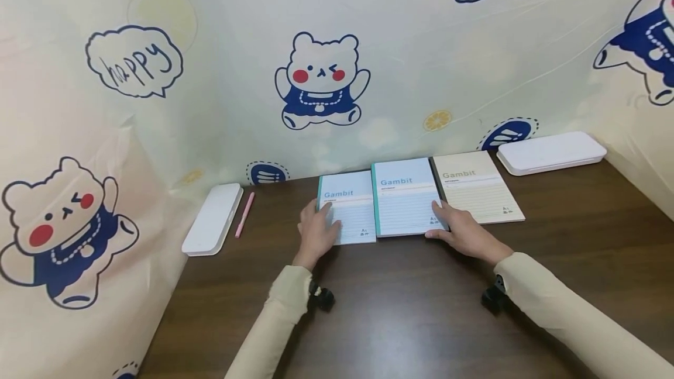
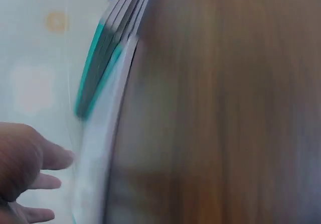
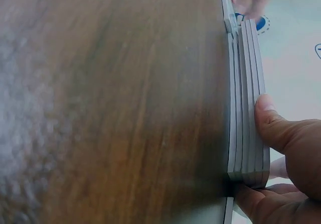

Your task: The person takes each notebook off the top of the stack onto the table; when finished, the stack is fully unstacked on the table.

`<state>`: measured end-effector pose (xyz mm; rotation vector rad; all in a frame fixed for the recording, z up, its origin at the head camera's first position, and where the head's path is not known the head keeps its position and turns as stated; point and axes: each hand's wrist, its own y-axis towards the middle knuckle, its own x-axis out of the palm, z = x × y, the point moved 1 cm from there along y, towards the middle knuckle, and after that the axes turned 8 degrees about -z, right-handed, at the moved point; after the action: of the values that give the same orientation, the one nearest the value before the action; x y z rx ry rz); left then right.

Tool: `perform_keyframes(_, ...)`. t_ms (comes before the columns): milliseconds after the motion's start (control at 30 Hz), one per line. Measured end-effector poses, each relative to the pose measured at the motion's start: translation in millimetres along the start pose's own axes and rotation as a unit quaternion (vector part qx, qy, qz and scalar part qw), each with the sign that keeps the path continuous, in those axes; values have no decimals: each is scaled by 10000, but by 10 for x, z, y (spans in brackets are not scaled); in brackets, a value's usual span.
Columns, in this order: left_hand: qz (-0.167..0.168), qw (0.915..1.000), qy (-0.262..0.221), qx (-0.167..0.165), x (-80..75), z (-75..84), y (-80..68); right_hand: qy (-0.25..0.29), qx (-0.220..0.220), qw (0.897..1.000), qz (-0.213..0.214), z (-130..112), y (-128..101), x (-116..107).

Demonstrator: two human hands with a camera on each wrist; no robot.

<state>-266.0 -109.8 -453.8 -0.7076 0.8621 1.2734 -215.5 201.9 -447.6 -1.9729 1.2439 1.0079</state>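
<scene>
Three spots at the back of the table hold Gambit notebooks: a light blue notebook (image 1: 355, 215) on the left, a thicker stack of blue notebooks (image 1: 402, 209) in the middle, and a cream notebook (image 1: 474, 183) on the right. My right hand (image 1: 466, 234) grips the stack at its near right corner. In the right wrist view, the thumb (image 3: 281, 128) lies on the top cover and the fingers curl round the corner. My left hand (image 1: 317, 233) is at the left edge of the left notebook, its fingers spread and loosely bent in the left wrist view.
A white case (image 1: 213, 218) and a pink pen (image 1: 244, 215) lie to the left. Another white case (image 1: 550, 152) lies at the back right. A printed cloth (image 1: 226, 104) hangs right behind the dark wooden table (image 1: 389, 309).
</scene>
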Motion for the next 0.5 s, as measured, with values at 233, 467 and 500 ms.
perform_keyframes(233,-808,9902,-392,1065,304,718,56,-13,35,10000,40,-2,3,15)
perform_keyframes(467,-868,9933,-422,641,469,940,36,-151,-150,9997,111,-27,5,17)
perform_keyframes(500,-846,9931,-473,656,466,955,38,-208,-157,9996,119,-24,-1,3)
